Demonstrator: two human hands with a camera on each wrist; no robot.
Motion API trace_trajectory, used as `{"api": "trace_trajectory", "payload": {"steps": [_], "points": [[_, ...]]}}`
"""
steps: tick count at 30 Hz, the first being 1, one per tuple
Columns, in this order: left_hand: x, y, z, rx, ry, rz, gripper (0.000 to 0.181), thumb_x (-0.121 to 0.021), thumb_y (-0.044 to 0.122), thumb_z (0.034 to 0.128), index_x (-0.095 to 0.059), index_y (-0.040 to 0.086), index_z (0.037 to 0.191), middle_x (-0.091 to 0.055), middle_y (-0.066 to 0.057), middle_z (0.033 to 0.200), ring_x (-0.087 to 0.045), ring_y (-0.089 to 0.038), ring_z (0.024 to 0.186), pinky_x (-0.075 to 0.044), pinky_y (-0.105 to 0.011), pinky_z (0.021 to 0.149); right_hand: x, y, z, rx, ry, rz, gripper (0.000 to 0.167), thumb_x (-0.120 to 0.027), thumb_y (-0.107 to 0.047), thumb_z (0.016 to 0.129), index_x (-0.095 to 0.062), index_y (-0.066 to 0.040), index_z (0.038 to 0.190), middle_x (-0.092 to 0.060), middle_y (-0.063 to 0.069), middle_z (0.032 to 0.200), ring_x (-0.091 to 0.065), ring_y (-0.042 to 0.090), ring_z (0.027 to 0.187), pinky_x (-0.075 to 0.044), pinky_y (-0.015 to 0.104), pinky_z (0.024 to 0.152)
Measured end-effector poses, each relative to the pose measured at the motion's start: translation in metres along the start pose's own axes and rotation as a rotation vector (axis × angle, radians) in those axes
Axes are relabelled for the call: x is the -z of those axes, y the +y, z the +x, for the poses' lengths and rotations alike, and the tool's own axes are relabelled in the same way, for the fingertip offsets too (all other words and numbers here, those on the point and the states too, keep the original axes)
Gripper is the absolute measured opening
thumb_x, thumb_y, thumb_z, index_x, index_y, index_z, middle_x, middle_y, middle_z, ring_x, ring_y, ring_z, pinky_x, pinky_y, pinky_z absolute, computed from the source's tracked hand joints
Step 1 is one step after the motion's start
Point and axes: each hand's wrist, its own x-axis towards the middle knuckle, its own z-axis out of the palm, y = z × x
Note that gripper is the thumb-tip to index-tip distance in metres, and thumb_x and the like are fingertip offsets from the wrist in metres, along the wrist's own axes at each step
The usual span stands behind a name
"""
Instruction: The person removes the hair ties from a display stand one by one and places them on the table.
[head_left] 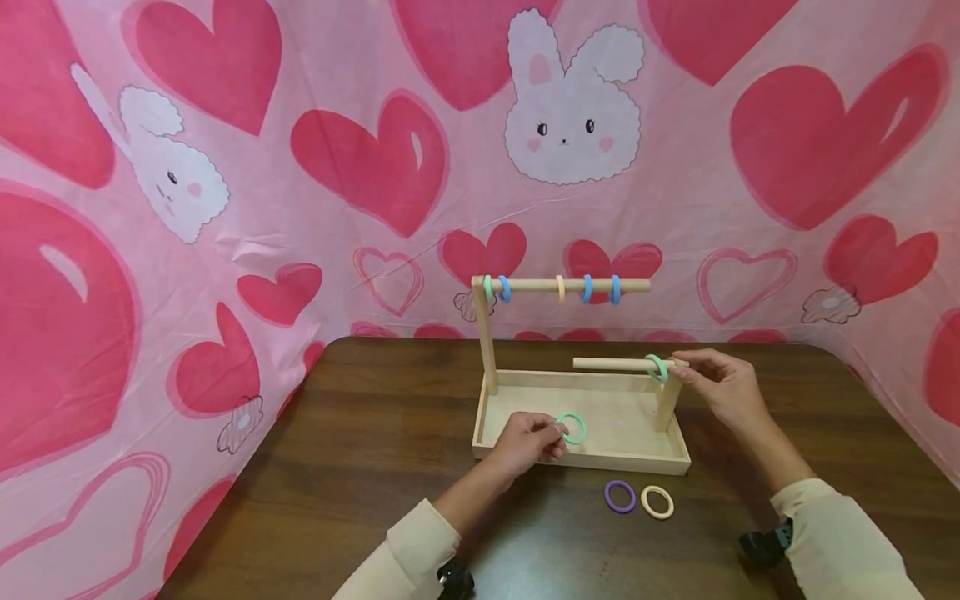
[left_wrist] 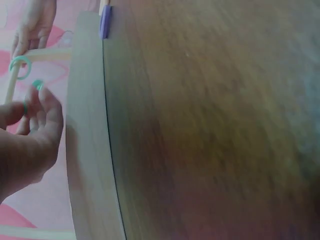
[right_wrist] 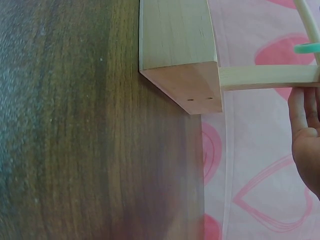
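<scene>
My left hand pinches a green ring between thumb and fingers above the front of a wooden tray. At the right, my right hand grips the post end of the short lower rod with thumb and fingertips. Another green ring hangs on that rod near its post; the left wrist view shows this ring too. In the right wrist view, the fingers lie against the post, and the thumb is hidden.
The upper rod, on the tall left post, carries several rings: green, blue and a peach one. A purple ring and a cream ring lie on the brown table before the tray.
</scene>
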Motion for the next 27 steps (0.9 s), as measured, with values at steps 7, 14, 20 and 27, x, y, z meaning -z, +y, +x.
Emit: {"api": "trace_trajectory", "payload": {"steps": [7, 14, 20, 27], "points": [[0.004, -0.004, -0.006, 0.126, -0.075, 0.060, 0.025, -0.057, 0.005, 0.1001, -0.067, -0.017, 0.104, -0.059, 0.004, 0.067, -0.058, -0.003, 0.059, -0.053, -0.016, 0.059, 0.000, 0.000, 0.000, 0.008, -0.005, 0.017, 0.023, -0.070, 0.014, 0.087, -0.075, 0.003, 0.107, -0.072, -0.028, 0.087, -0.064, -0.011, 0.075, -0.052, 0.007, 0.069], [0.005, -0.006, -0.011, 0.185, -0.147, 0.094, 0.021, -0.059, 0.006, 0.0996, -0.067, -0.013, 0.097, -0.059, 0.002, 0.066, -0.057, -0.005, 0.057, -0.054, -0.018, 0.057, 0.000, -0.001, 0.000, 0.009, 0.000, 0.002, 0.023, -0.070, 0.013, 0.087, -0.075, 0.004, 0.107, -0.072, -0.028, 0.087, -0.063, -0.011, 0.076, -0.051, 0.007, 0.069], [0.003, -0.009, -0.017, 0.232, -0.209, 0.127, 0.021, -0.059, 0.003, 0.0994, -0.068, -0.016, 0.100, -0.059, 0.001, 0.067, -0.057, -0.005, 0.057, -0.053, -0.017, 0.055, 0.000, -0.002, 0.000, 0.019, -0.011, 0.043, 0.024, -0.069, 0.015, 0.086, -0.075, 0.004, 0.106, -0.073, -0.027, 0.091, -0.065, -0.012, 0.081, -0.052, 0.006, 0.071], [0.001, -0.014, -0.020, 0.274, -0.265, 0.181, 0.018, -0.060, 0.001, 0.0975, -0.070, -0.010, 0.089, -0.060, 0.001, 0.064, -0.057, -0.005, 0.054, -0.053, -0.017, 0.051, 0.001, 0.000, 0.000, 0.020, -0.016, 0.052, 0.025, -0.069, 0.015, 0.087, -0.076, 0.001, 0.106, -0.074, -0.027, 0.093, -0.065, -0.012, 0.082, -0.052, 0.006, 0.072]]}}
